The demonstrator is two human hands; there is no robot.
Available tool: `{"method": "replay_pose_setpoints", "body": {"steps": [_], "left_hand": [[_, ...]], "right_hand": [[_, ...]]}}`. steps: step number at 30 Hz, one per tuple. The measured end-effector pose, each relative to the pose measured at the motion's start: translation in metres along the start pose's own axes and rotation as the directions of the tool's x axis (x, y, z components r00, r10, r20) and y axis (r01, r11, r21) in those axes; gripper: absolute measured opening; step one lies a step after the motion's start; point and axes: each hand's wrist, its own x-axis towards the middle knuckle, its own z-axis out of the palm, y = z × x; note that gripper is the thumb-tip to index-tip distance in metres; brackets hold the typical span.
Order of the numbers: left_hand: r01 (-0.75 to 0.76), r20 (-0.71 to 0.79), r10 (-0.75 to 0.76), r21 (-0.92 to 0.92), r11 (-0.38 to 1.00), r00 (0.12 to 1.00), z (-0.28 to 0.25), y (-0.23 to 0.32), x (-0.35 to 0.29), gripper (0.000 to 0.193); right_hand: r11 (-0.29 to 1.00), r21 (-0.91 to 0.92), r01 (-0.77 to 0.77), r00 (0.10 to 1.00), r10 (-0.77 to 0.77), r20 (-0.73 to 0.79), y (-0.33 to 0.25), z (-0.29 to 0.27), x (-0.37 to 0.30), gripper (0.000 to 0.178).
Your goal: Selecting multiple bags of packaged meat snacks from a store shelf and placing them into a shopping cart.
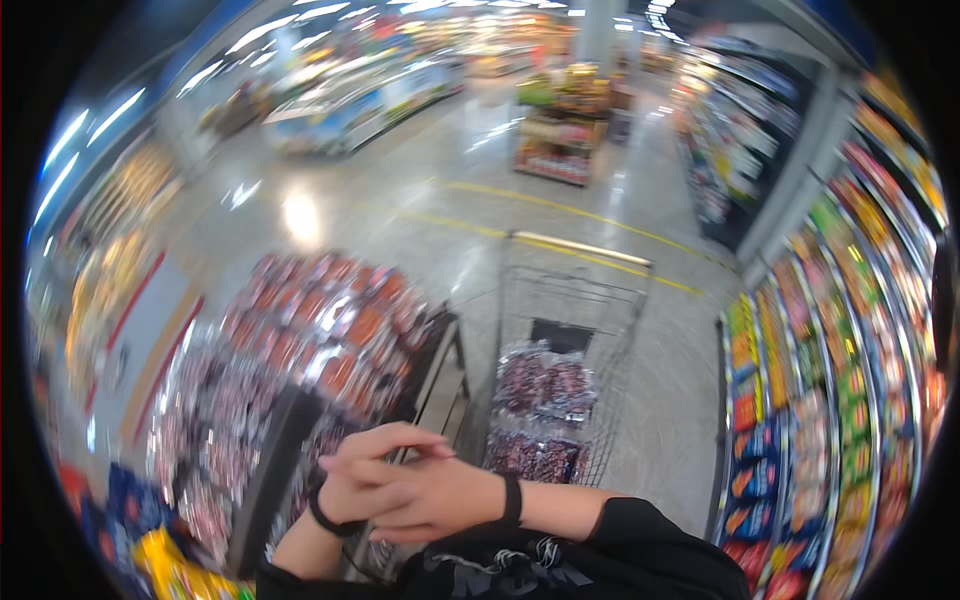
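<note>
My left hand (350, 489) and my right hand (438, 497) are clasped together in front of my chest, fingers folded across each other. No object shows in either one. A dark band circles each wrist. Just beyond them stands a wire shopping cart (612, 300) with a pale handle bar at its far end. Clear plastic packs of dark reddish food (545, 385) lie inside it. To the left is a display heaped with clear packs of reddish-orange food (330, 310), with darker packs nearer me.
Shelves of colourful bagged goods (840, 370) run along the right. A dark upright panel (275, 480) stands close on the left, near yellow and blue bags (175, 565). Farther off are a produce stand (555, 145) and a long display case (345, 120). Yellow lines (580, 212) cross the grey floor.
</note>
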Motion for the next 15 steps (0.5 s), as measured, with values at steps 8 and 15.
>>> {"method": "replay_pose_setpoints", "body": {"steps": [8,15], "left_hand": [[0.107,-0.527,-0.085,0.011,0.994,0.845,0.037,-0.055,-0.105,0.02],[0.373,-0.777,-0.365,-0.182,0.91,0.513,0.024,-0.054,-0.225,0.04]], "right_hand": [[0.897,0.438,-0.061,0.953,-0.079,0.294,0.022,0.067,-0.006,0.011],[0.892,0.453,0.015,0.818,-0.272,0.507,0.021,0.173,0.041,0.019]]}}
